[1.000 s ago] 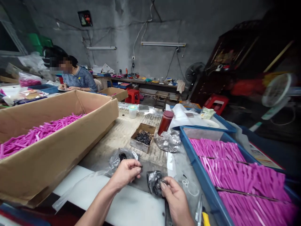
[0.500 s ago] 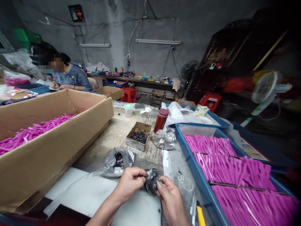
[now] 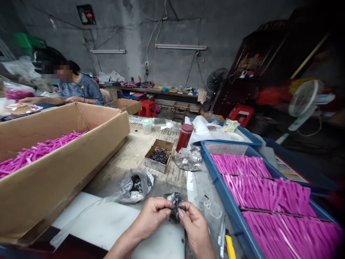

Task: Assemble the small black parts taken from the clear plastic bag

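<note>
Between my two hands is a small plastic bag (image 3: 174,198) with dark contents, over the front of the table. My left hand (image 3: 156,213) pinches its near side between thumb and fingers. From the right, my right hand (image 3: 194,223) pinches the same bag, its fingertips close to those of the left. The bag's lower part is hidden behind the fingers. Just beyond my left hand lies an open clear bag (image 3: 147,183) with small black pieces in it. A white board (image 3: 113,223) lies under my forearms.
A long cardboard box (image 3: 81,165) with pink strips stands at left. Blue trays (image 3: 215,180) of pink strips fill the right. Ahead are a small box (image 3: 155,166) of black pieces, a red-brown container (image 3: 184,137) and a yellow cutter (image 3: 230,247). A co-worker (image 3: 81,88) sits far left.
My hands have drawn closer together on the bag, the left one shifting right. The co-worker's one arm now reaches out to the left.
</note>
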The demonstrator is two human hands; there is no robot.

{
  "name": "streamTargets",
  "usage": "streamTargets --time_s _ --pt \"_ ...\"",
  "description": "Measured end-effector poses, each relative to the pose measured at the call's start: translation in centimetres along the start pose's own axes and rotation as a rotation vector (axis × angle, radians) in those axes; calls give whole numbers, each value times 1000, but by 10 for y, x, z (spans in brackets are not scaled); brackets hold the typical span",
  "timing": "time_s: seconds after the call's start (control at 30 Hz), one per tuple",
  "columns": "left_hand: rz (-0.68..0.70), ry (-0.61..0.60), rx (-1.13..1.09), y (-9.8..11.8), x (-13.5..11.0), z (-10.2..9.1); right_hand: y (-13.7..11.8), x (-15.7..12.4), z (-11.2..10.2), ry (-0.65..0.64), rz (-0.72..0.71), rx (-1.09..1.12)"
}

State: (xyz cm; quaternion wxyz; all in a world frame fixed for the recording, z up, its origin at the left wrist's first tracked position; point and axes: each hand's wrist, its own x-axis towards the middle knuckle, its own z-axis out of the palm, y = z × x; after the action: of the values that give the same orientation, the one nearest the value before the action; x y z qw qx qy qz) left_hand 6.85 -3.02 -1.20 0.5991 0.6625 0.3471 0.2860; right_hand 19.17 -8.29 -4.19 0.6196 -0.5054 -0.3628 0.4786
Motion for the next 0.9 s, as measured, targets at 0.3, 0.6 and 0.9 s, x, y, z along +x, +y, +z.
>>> streamTargets --time_s 0.3,0.6,0.9 --pt "2 15 -186 -9 -4 5 2 -3 -3 -89 -67 -157" --pt "23 0 -143 -6 -5 5 5 -5 -2 -112 -88 -146" --pt "15 -38 -93 -6 -7 4 8 -4 -5 -170 -70 -162"
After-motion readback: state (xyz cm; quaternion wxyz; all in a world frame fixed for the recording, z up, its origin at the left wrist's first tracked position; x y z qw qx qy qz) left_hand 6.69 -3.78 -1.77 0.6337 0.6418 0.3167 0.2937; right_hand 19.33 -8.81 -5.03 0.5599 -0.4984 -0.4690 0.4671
